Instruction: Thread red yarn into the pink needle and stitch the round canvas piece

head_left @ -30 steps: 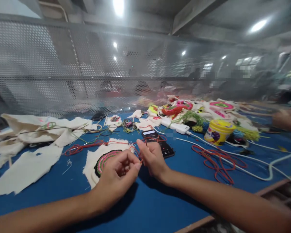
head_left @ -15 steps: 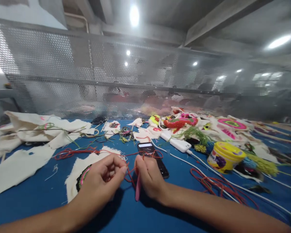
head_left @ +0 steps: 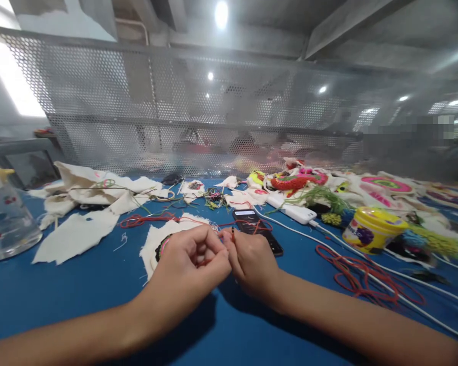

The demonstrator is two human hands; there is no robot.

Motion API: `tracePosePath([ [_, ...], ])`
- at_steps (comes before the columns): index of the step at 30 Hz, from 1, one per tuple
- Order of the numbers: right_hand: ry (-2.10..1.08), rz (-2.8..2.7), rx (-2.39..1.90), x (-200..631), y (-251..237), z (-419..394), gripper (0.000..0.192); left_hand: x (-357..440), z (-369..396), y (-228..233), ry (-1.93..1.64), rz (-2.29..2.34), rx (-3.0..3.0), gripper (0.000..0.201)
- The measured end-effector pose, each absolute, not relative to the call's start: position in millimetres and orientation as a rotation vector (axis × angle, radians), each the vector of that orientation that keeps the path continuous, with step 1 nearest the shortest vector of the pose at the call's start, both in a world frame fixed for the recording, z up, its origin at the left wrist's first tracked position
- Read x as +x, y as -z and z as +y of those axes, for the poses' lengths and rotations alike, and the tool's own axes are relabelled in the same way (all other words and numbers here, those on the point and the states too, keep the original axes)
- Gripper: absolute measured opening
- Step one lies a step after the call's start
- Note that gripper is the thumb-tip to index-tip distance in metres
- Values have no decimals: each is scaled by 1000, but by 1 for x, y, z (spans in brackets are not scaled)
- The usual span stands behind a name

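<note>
My left hand (head_left: 191, 267) and my right hand (head_left: 252, 262) meet fingertip to fingertip over the blue table (head_left: 80, 284). Both pinch a thin red thread (head_left: 229, 236) between thumb and finger. Just behind my left hand lies a cream cloth piece (head_left: 156, 241) with a round pink, green and black embroidered patch, partly hidden by my fingers. A black phone (head_left: 254, 226) with red thread across it lies right behind my right hand.
Cream cloth scraps (head_left: 76, 234) lie at left, beside a clear glass jar (head_left: 3, 218) at the far left. A tangle of red cord (head_left: 362, 277), a yellow tub (head_left: 370, 231), a white power strip (head_left: 290, 209) with white cable and colourful embroidered pieces (head_left: 297, 182) fill the right. A perforated metal screen (head_left: 213, 127) stands behind.
The view swung left, bringing the jar into sight. My hands moved closer together until the fingertips touch. The pink stick seen under my right hand half a second ago is out of sight.
</note>
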State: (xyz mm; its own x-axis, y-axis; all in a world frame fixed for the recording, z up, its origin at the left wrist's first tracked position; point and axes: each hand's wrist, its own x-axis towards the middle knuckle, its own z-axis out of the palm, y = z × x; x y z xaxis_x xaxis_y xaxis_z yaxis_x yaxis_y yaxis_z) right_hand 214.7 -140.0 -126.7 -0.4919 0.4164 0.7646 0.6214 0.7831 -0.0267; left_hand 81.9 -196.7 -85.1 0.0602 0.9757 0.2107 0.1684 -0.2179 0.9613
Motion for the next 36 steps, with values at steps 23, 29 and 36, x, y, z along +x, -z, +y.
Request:
tracePosePath([
  [23, 209, -2223, -580, 213, 134, -152, 23, 79, -206, 90, -1124, 943, 1044, 20],
  [29, 217, -2240, -576, 213, 134, -152, 24, 79, -207, 91, -1133, 934, 1064, 21],
  [36, 223, -2239, -568, 214, 133, -152, 23, 78, -207, 93, -1134, 951, 1079, 22],
])
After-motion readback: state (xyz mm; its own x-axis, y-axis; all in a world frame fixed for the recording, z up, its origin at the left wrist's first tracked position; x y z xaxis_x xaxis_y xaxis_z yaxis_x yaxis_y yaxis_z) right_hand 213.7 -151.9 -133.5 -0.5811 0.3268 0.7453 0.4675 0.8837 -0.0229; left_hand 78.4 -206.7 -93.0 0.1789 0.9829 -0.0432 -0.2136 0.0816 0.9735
